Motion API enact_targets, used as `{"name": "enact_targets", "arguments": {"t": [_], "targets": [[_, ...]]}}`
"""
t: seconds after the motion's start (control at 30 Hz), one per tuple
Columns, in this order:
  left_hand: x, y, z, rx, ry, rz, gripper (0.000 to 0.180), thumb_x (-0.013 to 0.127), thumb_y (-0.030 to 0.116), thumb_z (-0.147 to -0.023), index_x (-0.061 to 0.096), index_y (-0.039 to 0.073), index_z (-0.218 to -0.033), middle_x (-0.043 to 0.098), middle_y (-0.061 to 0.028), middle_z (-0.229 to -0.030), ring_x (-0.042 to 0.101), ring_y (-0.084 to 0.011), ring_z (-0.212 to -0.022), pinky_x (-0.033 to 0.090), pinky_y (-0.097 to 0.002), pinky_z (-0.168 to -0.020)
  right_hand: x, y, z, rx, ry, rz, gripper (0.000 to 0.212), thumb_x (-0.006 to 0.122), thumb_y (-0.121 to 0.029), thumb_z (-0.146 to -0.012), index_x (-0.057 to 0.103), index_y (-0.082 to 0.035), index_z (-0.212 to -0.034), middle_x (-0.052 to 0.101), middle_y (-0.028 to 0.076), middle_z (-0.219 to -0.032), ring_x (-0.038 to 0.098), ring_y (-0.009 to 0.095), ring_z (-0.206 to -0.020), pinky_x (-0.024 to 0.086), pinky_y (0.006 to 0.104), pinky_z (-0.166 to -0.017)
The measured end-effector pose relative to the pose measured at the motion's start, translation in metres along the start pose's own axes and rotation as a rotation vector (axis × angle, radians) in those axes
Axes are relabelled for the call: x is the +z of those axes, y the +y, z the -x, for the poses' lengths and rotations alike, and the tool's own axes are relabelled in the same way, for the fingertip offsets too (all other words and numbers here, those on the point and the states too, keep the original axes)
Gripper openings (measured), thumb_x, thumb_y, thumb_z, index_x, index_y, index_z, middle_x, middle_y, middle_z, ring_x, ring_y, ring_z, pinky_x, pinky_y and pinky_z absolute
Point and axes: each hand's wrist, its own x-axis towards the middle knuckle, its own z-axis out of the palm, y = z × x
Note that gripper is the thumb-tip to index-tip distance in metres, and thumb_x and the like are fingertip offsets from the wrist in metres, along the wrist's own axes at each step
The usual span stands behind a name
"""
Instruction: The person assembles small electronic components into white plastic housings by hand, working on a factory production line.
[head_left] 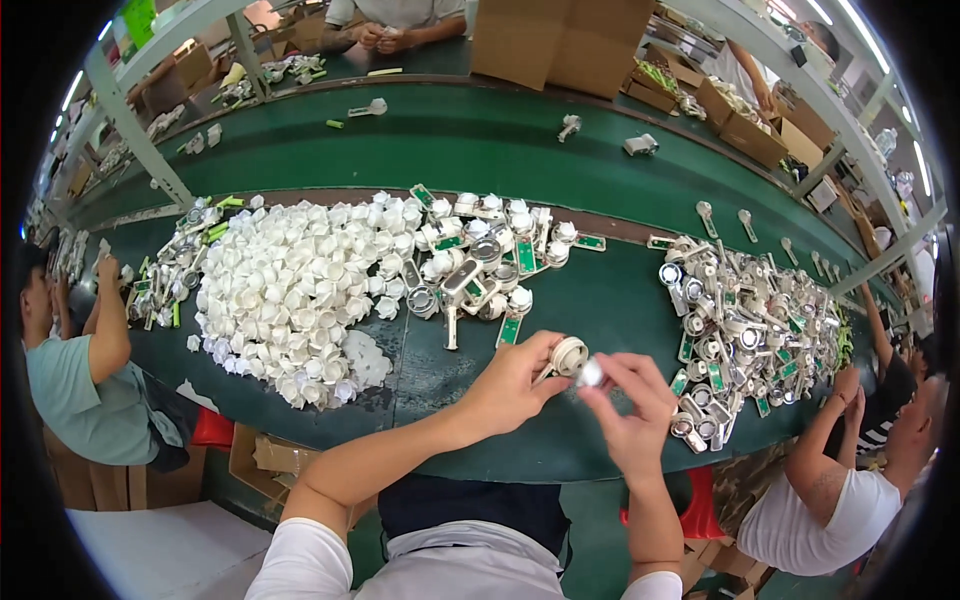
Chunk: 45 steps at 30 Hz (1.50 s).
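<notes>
Over the near edge of the dark green table, my left hand (508,388) grips a cream-white plastic housing (569,355) with a round, ringed head. Close beside that head, my right hand (637,412) pinches a small white cup-shaped piece (590,373), blurred by motion. Whether the two parts touch, I cannot tell. Left of my hands spreads a large heap of white cup-shaped pieces (290,285). Beyond my hands lies a cluster of round-headed handheld units (465,275), some showing green circuit boards. A bigger pile of similar units (735,330) sits to the right.
A green conveyor belt (480,150) runs across behind the table, with a few loose units on it. White metal posts (140,130) frame it. Other people work on both sides and opposite. Cardboard boxes (560,40) stand across the belt; a red stool (703,505) is below right.
</notes>
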Motion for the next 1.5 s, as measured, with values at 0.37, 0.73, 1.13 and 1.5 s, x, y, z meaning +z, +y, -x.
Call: {"name": "enact_targets", "arguments": {"t": [0.37,0.73,1.13,1.5], "targets": [[-0.002,0.01,0.01,-0.034,-0.023,0.191,0.039,0.067,-0.002,-0.087,0.051,-0.003,-0.123,0.067,-0.0124,-0.106,0.065,-0.0161,-0.1,0.052,-0.0306,-0.085,0.018,0.008,0.006,-0.005,0.055,0.016,0.042,0.08,0.007,-0.068,0.069,0.0,-0.109,0.062,0.013,-0.095,0.06,0.017,-0.072,0.049,0.0259,-0.063],[0.0,0.021,0.016,0.101,0.071,0.183,0.043,0.075,-0.001,-0.082,0.057,-0.003,-0.121,0.052,-0.0087,-0.121,0.054,-0.0162,-0.116,0.046,-0.0311,-0.099,0.018,0.018,0.014,0.069,-0.015,-0.657,0.051,0.073,0.003,-0.081,0.056,0.003,-0.129,0.053,0.016,-0.116,0.064,0.022,-0.099,0.056,0.0302,-0.081],[0.003,0.01,0.046,0.16,0.18,0.097,0.045,0.077,-0.002,-0.08,0.061,-0.005,-0.121,0.052,-0.0095,-0.111,0.057,-0.0185,-0.105,0.05,-0.0305,-0.093,0.039,0.009,0.024,0.172,-0.076,-0.752,0.043,0.067,-0.019,-0.093,0.056,0.01,-0.122,0.054,0.019,-0.12,0.058,0.024,-0.107,0.048,0.0342,-0.092],[-0.008,0.008,0.061,-0.065,0.324,0.411,0.042,0.058,0.004,-0.097,0.046,-0.001,-0.137,0.053,-0.0095,-0.118,0.058,-0.0171,-0.108,0.051,-0.0353,-0.097,0.027,0.021,-0.051,0.626,-0.319,-0.716,0.03,0.055,-0.023,-0.101,0.063,0.005,-0.109,0.064,0.003,-0.084,0.052,0.006,-0.064,0.04,0.0216,-0.055]]}}
